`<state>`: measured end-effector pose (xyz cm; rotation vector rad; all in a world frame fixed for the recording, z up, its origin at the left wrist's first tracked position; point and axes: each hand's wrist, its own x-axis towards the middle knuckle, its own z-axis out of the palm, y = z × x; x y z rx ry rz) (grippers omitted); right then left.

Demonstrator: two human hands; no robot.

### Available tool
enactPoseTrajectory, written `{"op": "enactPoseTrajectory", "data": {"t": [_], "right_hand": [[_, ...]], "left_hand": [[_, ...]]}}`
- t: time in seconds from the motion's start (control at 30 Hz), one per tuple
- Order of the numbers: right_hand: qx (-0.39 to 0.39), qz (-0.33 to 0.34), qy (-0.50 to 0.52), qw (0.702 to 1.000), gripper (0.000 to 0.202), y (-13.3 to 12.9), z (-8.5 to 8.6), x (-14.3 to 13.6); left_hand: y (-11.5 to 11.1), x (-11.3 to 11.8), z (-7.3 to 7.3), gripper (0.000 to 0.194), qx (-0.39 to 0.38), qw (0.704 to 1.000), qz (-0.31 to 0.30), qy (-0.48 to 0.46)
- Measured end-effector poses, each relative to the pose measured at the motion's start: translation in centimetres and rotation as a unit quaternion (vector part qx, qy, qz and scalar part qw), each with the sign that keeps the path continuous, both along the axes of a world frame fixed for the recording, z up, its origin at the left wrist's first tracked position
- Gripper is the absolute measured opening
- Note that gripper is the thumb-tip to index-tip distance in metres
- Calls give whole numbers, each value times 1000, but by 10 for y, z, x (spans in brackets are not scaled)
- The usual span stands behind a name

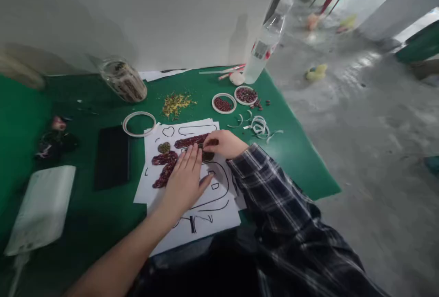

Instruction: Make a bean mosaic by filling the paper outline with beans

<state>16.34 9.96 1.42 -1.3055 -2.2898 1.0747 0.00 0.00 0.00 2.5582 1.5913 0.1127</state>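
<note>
Sheets of white paper (219, 212) with black outline drawings lie in front of me. Dark red beans (165, 176) fill some outlines on the left, and a bar of red beans (187, 141) runs along the upper part. A small heart of green beans (164, 147) sits beside them. My left hand (185, 176) lies flat on the paper, fingers stretched out, their tips just below the red bar. My right hand (224, 145) pinches its fingertips together over the bar's right end, near a dark green patch (207, 156). Whatever is between those fingertips is hidden.
Two round lids hold red beans (222, 104) and larger speckled beans (245, 95). Beyond stand a water bottle (264, 50) and a clear jar (125, 81). Yellow crumbs (176, 105), a tape ring (139, 124), curled white strips (259, 126), a black tablet-like slab (112, 157) and a power strip (43, 208) lie around.
</note>
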Motion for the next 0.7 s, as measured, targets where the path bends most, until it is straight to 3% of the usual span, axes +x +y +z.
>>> {"op": "enactPoseTrajectory", "data": {"t": [0.27, 0.4, 0.7], "right_hand": [[-45, -42, 34, 998, 3, -1, -1, 0], [-53, -107, 77, 990, 15, 0, -1, 1], [-70, -150, -36, 985, 27, -5, -2, -6]], "left_hand": [[-2, 0, 2, 70, 13, 1000, 9, -21], [-4, 1, 2, 71, 26, 999, 39, -22], [-5, 1, -1, 73, 21, 999, 37, -26]]}}
